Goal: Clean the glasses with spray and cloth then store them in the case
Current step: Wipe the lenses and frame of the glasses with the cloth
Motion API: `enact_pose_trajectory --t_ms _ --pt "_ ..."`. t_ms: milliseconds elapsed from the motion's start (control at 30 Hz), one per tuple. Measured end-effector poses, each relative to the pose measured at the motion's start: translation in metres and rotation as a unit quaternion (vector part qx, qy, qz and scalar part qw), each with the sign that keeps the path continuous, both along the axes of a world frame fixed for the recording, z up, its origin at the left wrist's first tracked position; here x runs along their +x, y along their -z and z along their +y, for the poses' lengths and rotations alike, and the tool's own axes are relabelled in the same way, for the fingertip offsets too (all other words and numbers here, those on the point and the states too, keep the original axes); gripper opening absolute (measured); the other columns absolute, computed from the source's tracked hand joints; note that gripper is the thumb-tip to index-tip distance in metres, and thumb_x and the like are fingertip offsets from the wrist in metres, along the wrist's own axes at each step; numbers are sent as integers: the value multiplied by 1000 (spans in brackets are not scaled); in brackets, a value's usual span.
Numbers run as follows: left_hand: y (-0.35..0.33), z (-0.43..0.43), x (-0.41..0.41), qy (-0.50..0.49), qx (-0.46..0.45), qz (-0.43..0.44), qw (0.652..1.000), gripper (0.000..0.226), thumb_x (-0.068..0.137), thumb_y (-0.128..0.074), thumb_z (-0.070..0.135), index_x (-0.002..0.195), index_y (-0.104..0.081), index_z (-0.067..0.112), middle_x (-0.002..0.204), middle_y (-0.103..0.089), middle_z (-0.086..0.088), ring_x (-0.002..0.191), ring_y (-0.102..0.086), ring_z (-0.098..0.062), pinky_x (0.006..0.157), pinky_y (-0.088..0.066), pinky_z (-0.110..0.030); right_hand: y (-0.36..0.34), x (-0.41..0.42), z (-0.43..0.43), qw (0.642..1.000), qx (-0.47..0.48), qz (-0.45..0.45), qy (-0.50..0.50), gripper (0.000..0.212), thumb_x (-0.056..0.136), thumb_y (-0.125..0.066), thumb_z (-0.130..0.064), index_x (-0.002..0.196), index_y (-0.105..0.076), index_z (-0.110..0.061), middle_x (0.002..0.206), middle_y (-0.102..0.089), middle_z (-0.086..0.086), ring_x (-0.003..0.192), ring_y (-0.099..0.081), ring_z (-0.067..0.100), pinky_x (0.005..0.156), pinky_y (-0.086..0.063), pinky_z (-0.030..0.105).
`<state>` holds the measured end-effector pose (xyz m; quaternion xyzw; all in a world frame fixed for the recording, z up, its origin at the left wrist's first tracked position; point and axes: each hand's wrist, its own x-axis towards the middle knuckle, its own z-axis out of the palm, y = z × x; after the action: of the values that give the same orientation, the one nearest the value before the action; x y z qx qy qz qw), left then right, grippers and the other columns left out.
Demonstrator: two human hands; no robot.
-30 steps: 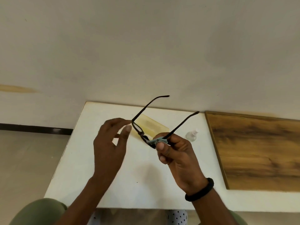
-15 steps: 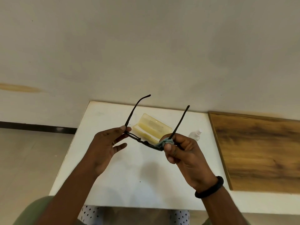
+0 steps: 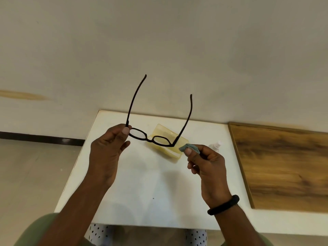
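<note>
Above the middle of the tabletop [image 3: 142,183], I hold the glasses [image 3: 149,138] in the air. Their front runs left to right between my hands, and both side pieces are unfolded, pointing up and away from me. My left hand [image 3: 108,148] pinches the frame's left end at the hinge. My right hand [image 3: 205,162] pinches the small folded blue-grey cloth [image 3: 190,147] just beside the right end, apparently not touching it, so the right lens is the nearer one to wipe. The frame is thin and dark, the lenses clear. Beneath, toward the far edge, the yellow case [image 3: 170,153] lies open, with the spray bottle [image 3: 215,145] to its right.
</note>
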<state>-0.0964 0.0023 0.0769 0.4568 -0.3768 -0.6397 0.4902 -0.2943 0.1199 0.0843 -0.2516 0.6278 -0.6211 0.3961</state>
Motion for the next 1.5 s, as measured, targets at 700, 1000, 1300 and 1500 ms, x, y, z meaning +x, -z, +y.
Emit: enact_pose_trajectory --t_ms 700,1000,1300,1500 --pt "20 44 -34 11 -558 -436 705 21 97 -60 19 102 -75 5 110 -71 -9 105 -61 -27 94 -50 -29 3 32 -3 995 -38 -62 -75 23 81 -70 -21 100 -76 -8 73 -62 8 57 -46 16 51 -36 25" --pt "25 53 -41 23 -572 -470 672 13 92 -70 18 101 -76 11 110 -72 -5 104 -63 -27 82 -52 -38 7 41 -1 996 -56 -52 40 7 86 -69 -11 86 -75 -8 65 -58 9 53 -45 15 49 -35 24" --pt "18 47 -38 23 -555 -432 711 14 93 -68 18 100 -76 9 109 -72 -5 103 -64 -30 82 -54 -41 -3 28 -3 989 -97 -103 41 10 78 -69 -18 84 -76 -12 74 -62 9 56 -43 14 51 -33 26" --pt "14 37 -30 20 -538 -402 741 14 93 -68 14 100 -76 6 110 -71 -3 103 -61 -27 90 -49 -27 -11 -6 -1 969 -143 -196 43 12 83 -70 -12 91 -65 -4 78 -60 8 50 -42 9 47 -37 19"
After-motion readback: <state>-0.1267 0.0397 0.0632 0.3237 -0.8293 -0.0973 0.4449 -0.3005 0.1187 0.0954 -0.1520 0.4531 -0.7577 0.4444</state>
